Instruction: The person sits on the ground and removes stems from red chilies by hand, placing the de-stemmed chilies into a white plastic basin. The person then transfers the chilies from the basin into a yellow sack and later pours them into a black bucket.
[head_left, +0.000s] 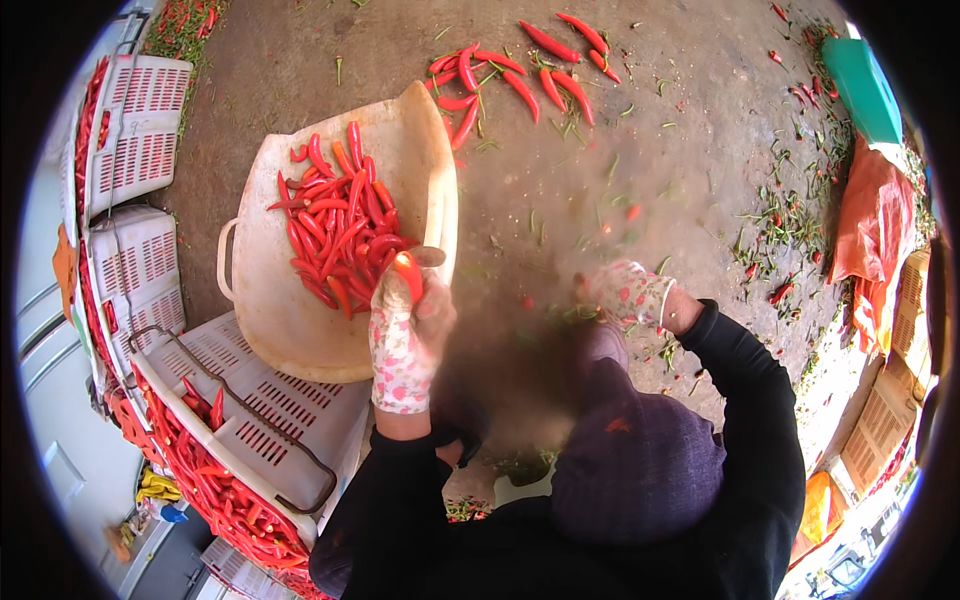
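My left hand (412, 315), in a floral-patterned glove, grips a red chili pepper (409, 276) at the near right side of a worn white plastic tub (300, 349). A small round dark-and-metal piece at those fingers is too unclear to name. Many stemless red chili peppers (330, 217) lie heaped in the tub, which is tilted. Off to the right, over the floor, my right hand (619, 292) wears a matching glove; its fingertips are blurred and I cannot tell whether they hold anything. Beyond the tub, loose red chili peppers (521, 94) lie on the floor, some with green stems.
White slatted crates (277, 420) with wire handles, full of red chilies, line the left side. Green stems and chili bits (787, 217) litter the concrete floor (697, 165). A red-orange sack (874, 217), a teal container (861, 90) and tan crates (877, 442) stand at the right.
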